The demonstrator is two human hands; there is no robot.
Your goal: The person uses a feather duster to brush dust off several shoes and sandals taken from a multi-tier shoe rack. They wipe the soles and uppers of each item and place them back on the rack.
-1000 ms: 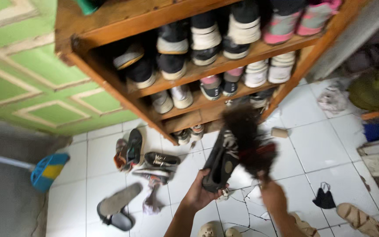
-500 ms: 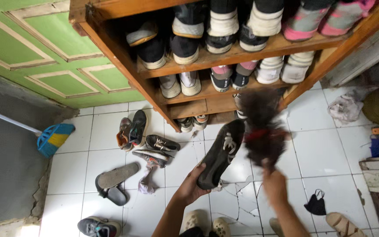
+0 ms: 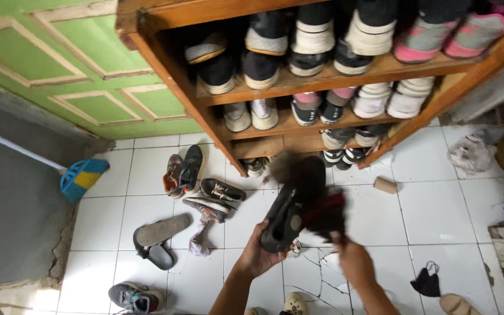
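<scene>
White tiled floor (image 3: 147, 175), cracked near the bottom centre, with a green panelled door (image 3: 59, 64) at left and a wooden shoe rack (image 3: 298, 81) up top, its shelves packed with sneakers, pink pair (image 3: 456, 35) on the upper right. Left hand (image 3: 258, 256) is cupped under a black shoe (image 3: 284, 219), fingers wrapped around its heel end, shoe held up off the floor and tilted with the sole showing toward the camera, in front of the rack's lowest shelf. Right hand (image 3: 354, 262) is closed around the handle of a dark brush with a red band (image 3: 322, 204), bristle end blurred and pressed against the shoe's upper side. Loose footwear on the floor left of the hands: a dark shoe pair (image 3: 185, 170) leaning near the rack's leg, two black sneakers (image 3: 217, 198) just beside them, a grey sandal (image 3: 158, 233), a grey sneaker (image 3: 135, 296) at the bottom edge. Blue and yellow broom head (image 3: 81, 178) by the grey wall at left. Small brown block (image 3: 385, 185) on the tiles right of the rack, black face mask (image 3: 427, 283) lower right, crumpled white cloth (image 3: 471, 153) far right.
</scene>
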